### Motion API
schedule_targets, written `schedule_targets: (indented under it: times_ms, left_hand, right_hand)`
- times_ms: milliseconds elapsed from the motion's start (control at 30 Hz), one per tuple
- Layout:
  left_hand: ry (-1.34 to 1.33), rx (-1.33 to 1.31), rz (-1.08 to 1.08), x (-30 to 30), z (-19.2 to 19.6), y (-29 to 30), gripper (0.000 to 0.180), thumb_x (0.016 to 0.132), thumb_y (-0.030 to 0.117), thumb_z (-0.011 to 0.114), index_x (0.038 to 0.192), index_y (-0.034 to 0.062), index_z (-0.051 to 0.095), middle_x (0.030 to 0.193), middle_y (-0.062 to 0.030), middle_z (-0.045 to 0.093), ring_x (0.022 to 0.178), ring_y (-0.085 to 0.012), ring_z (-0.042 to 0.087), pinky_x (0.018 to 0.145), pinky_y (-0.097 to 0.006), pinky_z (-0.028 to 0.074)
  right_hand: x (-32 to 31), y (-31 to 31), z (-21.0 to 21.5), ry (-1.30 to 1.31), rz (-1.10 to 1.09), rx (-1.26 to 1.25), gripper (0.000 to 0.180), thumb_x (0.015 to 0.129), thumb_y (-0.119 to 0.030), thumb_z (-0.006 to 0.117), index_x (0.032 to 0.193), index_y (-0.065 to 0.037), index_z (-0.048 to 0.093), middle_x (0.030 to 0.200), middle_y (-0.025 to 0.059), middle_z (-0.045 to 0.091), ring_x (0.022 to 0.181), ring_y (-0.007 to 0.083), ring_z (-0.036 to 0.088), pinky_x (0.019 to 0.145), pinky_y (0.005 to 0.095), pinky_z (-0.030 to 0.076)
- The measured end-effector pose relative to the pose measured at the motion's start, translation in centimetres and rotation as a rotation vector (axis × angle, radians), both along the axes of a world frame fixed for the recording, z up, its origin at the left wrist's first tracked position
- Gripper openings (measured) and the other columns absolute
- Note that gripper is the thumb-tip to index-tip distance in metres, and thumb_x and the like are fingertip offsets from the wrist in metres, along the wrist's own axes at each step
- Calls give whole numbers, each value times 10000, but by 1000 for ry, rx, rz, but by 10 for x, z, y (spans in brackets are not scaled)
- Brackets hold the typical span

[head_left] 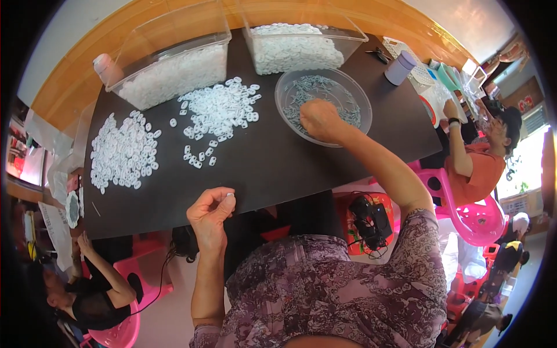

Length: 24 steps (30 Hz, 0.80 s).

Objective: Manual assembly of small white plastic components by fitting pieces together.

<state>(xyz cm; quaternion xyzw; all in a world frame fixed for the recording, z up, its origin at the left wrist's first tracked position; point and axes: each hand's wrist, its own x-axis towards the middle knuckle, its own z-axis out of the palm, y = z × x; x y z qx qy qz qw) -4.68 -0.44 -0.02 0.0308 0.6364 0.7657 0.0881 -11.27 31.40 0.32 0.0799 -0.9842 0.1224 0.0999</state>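
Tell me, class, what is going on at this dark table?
A person sits at a black table. Their right hand reaches into a clear round bowl of small grey metal pieces, while the left hand pinches one small white plastic piece near the table's edge. Loose piles of white pieces lie on the table, with two clear tubs of more behind them. Other people sit on either side.

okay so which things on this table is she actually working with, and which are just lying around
In use: left hand pinching a small white piece; right hand in the round clear bowl of grey metal bits; white piece piles; two clear tubs.

Lying about: lilac cup, scissors, pink bottle.
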Motion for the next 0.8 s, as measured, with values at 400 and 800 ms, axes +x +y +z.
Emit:
schedule_targets:
  times_ms: [400, 800]
  left_hand:
    - [-44, 158, 17, 7, -1, -4, 105, 781, 31, 675, 853, -35, 638, 704, -57, 608, 573, -98, 531, 523, -199, 416]
    - [-48, 188, 22, 6, -5, -5, 105, 778, 29, 679, 847, -37, 638, 699, -62, 610, 569, -98, 533, 510, -200, 417]
  right_hand:
    - [1, 3, 11, -125, 19, 66, 75, 706, -72, 530, 699, -28, 590, 772, 189, 610, 806, 385, 577, 688, 476, 449]
    - [3, 8, 12, -77, 58, 14, 47, 715, -64, 543, 703, -40, 582, 733, 176, 606, 775, 374, 580, 670, 461, 448]
